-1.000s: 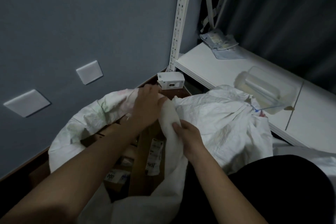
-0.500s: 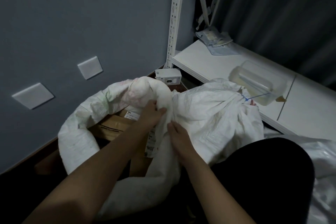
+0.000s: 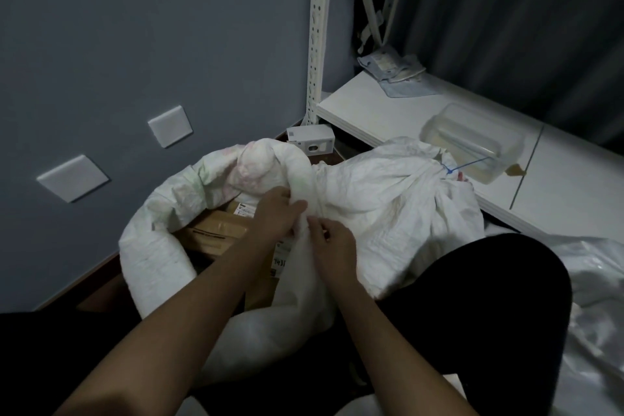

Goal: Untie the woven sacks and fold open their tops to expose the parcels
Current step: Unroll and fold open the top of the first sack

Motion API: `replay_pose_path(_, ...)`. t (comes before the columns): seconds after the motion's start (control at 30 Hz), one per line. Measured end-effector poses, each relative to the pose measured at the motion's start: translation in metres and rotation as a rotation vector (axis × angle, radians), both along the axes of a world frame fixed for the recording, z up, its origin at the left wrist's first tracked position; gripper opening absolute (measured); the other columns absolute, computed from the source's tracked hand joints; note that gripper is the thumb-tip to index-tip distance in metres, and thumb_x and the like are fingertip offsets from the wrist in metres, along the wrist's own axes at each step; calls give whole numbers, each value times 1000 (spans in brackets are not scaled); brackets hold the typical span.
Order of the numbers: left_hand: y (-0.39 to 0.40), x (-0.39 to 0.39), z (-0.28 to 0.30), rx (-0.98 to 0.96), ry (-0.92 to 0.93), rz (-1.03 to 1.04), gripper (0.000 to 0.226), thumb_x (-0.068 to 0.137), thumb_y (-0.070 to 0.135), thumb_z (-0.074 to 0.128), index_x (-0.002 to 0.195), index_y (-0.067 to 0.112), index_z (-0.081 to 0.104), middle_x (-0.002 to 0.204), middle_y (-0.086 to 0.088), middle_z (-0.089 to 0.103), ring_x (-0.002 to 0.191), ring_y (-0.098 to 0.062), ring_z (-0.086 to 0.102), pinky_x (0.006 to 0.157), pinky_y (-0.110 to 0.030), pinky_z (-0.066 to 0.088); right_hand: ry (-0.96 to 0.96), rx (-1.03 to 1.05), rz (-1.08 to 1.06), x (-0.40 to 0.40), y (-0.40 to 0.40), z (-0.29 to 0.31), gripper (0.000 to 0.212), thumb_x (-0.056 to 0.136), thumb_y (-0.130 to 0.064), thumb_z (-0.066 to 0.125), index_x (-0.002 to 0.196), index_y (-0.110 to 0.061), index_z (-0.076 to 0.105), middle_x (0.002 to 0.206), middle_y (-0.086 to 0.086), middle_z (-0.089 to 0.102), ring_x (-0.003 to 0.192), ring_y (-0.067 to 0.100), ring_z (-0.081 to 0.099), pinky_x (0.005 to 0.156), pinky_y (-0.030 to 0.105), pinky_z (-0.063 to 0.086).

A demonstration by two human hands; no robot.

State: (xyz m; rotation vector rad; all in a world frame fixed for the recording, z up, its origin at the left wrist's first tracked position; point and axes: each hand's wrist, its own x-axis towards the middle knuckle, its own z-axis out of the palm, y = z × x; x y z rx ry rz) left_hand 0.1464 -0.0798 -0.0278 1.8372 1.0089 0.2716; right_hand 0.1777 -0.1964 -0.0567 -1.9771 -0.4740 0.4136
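An open white woven sack (image 3: 158, 246) stands on the floor by the wall, its top rolled down into a thick rim. Brown cardboard parcels (image 3: 216, 233) with white labels show inside it. My left hand (image 3: 277, 216) and my right hand (image 3: 332, 243) both grip the rolled rim on the sack's right side, close together. A second white woven sack (image 3: 398, 206) leans just right of it, its neck bunched and tied with a blue cord (image 3: 450, 169).
A low white shelf board (image 3: 388, 108) with a perforated upright post (image 3: 315, 44) runs behind the sacks and carries a clear plastic tub (image 3: 472, 142) and flat pouches (image 3: 395, 69). A small white box (image 3: 310, 140) sits in the corner. Clear plastic sheeting (image 3: 594, 297) lies at right.
Both hands have moved down the sack's right rim and closer together. The rim is rolled lower now, and more of the cardboard parcels show inside.
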Motion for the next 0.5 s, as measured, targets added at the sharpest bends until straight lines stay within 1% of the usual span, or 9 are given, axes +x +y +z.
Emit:
replay_pose_path(0.07,2,4,-1,77,23,-37,34,86,30,65,104,1,63,98,-9,64,89,-23,61,78,-36,51,-29,-12,139,-5,-4,-4,37,99,-32,41,94,-9,70,92,5,71,88,17,64,87,44,49)
replay_pose_path(0.1,3,4,-1,53,12,-36,35,86,32,65,100,1,65,96,-11,66,87,-25,63,77,-36,52,-51,-58,209,-7,-4,-3,39,100,-32,37,107,-9,68,103,7,69,99,19,62,95,44,45)
replay_pose_path(0.17,3,5,2,-118,-59,30,34,90,34,61,98,2,67,91,-14,69,81,-27,67,76,-40,57,-2,-136,240,-4,-3,-3,41,102,-25,35,134,-9,54,128,7,60,121,20,52,108,36,36)
replay_pose_path(0.2,2,2,3,-258,-109,93,30,92,31,58,102,4,66,92,-14,69,81,-27,68,76,-42,58,88,-100,192,-1,-2,-3,39,102,-19,35,136,-9,51,131,6,57,123,19,50,109,32,35)
replay_pose_path(0.27,0,-8,6,-491,-216,153,21,94,19,56,108,6,64,94,-10,69,82,-22,69,74,-36,58,303,-3,91,7,0,-4,33,101,-13,39,123,-6,62,120,3,63,115,20,57,102,32,43)
replay_pose_path(0.3,0,-15,5,-515,-255,127,19,94,14,56,109,7,64,95,-8,69,85,-20,68,77,-34,58,435,61,66,11,2,-6,29,100,-14,42,114,-6,66,114,6,66,108,23,61,99,37,47)
replay_pose_path(0.4,2,-30,-3,-400,-165,-45,11,90,16,62,99,19,67,102,-4,68,91,-19,66,79,-34,57,842,354,-54,15,4,-14,24,96,-15,55,118,-6,58,113,13,64,101,25,63,84,35,54)
replay_pose_path(0.43,1,-31,-5,-384,-105,-62,7,89,18,64,96,20,65,100,-3,67,87,-18,66,73,-30,57,844,367,-89,15,6,-15,28,92,-15,60,119,-7,54,112,11,62,99,23,62,78,29,54)
replay_pose_path(0.5,0,-27,-13,-329,-34,-32,12,87,19,67,97,14,64,92,-4,67,79,-15,64,64,-26,54,560,181,-92,15,8,-18,23,89,-16,65,109,-10,56,100,1,62,91,15,60,71,18,47)
